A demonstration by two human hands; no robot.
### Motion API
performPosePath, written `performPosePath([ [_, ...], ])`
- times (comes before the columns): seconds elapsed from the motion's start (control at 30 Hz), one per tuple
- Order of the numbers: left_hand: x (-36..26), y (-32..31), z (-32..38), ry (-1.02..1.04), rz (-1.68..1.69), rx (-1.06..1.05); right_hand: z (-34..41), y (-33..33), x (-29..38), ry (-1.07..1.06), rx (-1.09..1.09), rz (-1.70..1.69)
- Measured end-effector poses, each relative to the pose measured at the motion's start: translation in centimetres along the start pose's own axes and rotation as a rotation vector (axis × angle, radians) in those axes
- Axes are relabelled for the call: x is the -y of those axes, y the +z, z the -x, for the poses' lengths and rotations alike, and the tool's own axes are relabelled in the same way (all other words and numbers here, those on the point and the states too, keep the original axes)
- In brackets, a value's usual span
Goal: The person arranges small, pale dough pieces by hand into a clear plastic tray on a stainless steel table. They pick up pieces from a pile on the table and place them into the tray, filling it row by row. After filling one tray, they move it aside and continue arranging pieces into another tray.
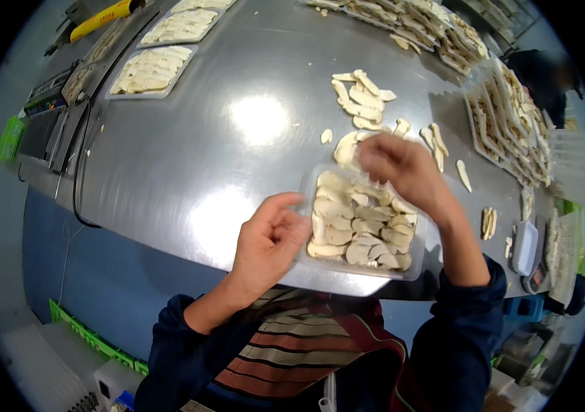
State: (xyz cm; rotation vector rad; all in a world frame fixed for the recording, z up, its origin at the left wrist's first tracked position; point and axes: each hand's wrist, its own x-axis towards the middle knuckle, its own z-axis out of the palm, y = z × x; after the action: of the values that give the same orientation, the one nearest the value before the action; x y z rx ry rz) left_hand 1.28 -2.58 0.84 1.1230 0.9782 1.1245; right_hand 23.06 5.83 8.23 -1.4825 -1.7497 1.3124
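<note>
In front of me a clear plastic tray (370,271) holds overlapping pale mushroom slices (331,208). It lies near the front edge of the steel table (169,165). At the tray's left rim is my left hand (274,239), fingers loosely bent and apart, with nothing seen in it; whether it touches the rim is unclear. My right hand (400,167), blurred, hovers over the tray's far right side, its fingers curled down. Whether it has a slice in it is hidden. Just beyond, partly covered by that hand, lie larger pale slices (345,150).
A loose pile of mushroom slices (364,100) lies farther back. Stacked filled trays (509,123) line the right side. Filled trays (151,72) stand at the far left. A black cable (75,175) crosses the left end. A small scale (535,278) sits at right, near another person (545,77).
</note>
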Motion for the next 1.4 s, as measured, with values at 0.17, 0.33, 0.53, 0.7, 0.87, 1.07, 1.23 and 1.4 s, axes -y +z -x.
performPosePath([
  [0.17,-1.3,1.1,1.4,-0.16,0.085,0.191,6.7,4.2,-1.4,-0.239,0.052,0.246],
  [0.33,-1.0,1.2,2.1,-0.337,0.08,0.172,7.2,4.3,-3.2,-0.727,-0.111,0.601],
  [0.53,-0.3,0.9,1.6,-0.321,0.002,0.04,5.0,4.2,-4.0,-0.827,-0.166,0.715],
  [0.7,0.9,-0.3,0.8,-0.202,-0.086,-0.1,3.6,4.6,-5.1,-0.84,-0.205,0.756],
  [0.87,2.0,-0.5,0.3,-0.109,-0.17,-0.179,4.6,3.0,-4.5,-0.683,-0.264,0.753],
  [1.07,3.4,-0.7,-0.5,0.05,-0.228,-0.19,3.2,-3.8,-5.6,-0.393,-0.579,0.745],
  [1.23,3.0,-0.2,-0.7,0.058,-0.258,-0.204,-2.2,-5.4,-7.5,-0.199,-0.424,0.755],
  [1.4,3.5,-0.4,-0.4,0.122,-0.346,-0.216,-1.8,-11.6,-9.3,-0.051,-0.717,0.689],
])
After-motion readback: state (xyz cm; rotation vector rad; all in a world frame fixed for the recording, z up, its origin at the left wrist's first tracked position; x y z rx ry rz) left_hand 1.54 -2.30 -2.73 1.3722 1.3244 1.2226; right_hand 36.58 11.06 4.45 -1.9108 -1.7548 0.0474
